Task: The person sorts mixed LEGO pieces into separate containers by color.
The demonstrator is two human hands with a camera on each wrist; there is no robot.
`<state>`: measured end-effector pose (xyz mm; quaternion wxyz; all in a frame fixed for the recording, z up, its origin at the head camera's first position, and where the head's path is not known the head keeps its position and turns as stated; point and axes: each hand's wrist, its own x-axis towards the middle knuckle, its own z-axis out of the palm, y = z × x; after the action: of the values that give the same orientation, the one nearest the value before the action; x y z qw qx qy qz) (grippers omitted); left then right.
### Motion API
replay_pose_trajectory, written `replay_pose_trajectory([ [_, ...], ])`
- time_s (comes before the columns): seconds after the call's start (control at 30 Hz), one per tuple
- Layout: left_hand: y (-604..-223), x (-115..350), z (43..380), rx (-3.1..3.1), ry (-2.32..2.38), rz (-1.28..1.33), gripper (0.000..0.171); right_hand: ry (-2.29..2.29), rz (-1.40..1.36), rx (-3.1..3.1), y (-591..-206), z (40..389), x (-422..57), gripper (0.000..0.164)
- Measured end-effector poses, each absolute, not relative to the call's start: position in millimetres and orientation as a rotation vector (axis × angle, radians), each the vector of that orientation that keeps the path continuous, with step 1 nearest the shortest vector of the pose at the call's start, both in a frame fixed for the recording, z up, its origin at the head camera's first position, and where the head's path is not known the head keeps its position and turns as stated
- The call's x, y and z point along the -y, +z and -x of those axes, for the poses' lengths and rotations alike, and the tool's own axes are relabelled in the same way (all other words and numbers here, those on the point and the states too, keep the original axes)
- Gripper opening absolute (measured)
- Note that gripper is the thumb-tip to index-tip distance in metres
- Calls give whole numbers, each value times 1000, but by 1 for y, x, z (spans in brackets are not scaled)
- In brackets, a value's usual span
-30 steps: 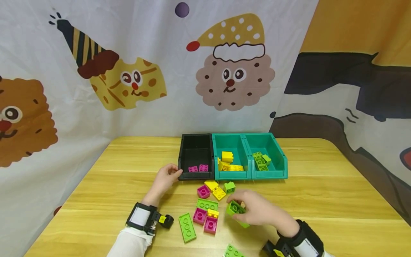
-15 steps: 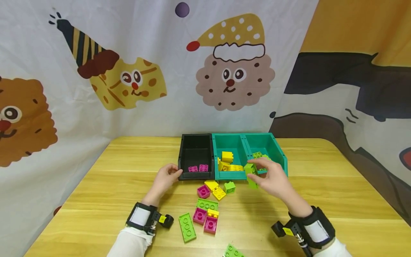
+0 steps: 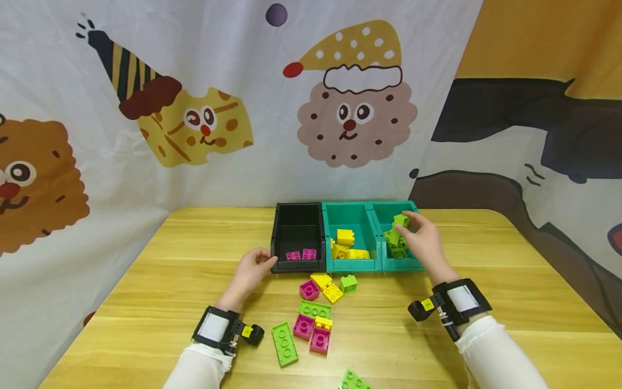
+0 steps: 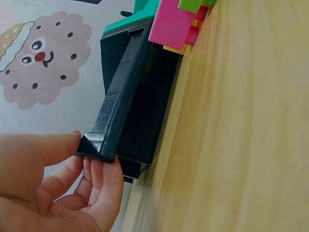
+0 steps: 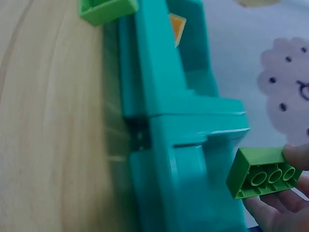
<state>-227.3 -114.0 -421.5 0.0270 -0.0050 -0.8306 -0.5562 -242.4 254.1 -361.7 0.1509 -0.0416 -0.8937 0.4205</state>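
Observation:
My right hand (image 3: 424,240) pinches a green building block (image 3: 400,227) over the right teal bin (image 3: 408,263), where several green blocks lie. Seen from the right wrist, the hollow underside of this green block (image 5: 264,173) faces the camera. My left hand (image 3: 251,269) holds the front left corner of the black bin (image 3: 297,266), thumb on top and fingers below the rim in the left wrist view. Two magenta blocks (image 3: 309,254) lie inside the black bin. The middle teal bin (image 3: 353,266) contains several yellow blocks (image 3: 345,237).
On the wooden table (image 3: 194,237), before the bins, lie loose magenta, yellow and green blocks, among them a long green block (image 3: 284,344) and a small green block (image 3: 348,283). Another green block (image 3: 353,380) shows at the bottom edge. A printed cloth (image 3: 272,178) hangs behind.
My right hand has carried the green block from the table, up past the bin's front edge, to above the right teal bin. My left hand has stayed on the black bin.

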Motion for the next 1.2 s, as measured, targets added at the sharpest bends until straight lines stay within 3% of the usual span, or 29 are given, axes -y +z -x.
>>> replay_pose_trajectory([
  [0.33,-421,114,229,2573,-1720,5,14,1143,136,2745,-384,269,-253,51],
  [0.77,-422,114,229,2567,-1720,10,15,781,57,2792,-402,279,-251,22],
  [1.2,-422,114,228,2566,-1721,10,14,721,-50,2806,-399,272,-252,40],
])
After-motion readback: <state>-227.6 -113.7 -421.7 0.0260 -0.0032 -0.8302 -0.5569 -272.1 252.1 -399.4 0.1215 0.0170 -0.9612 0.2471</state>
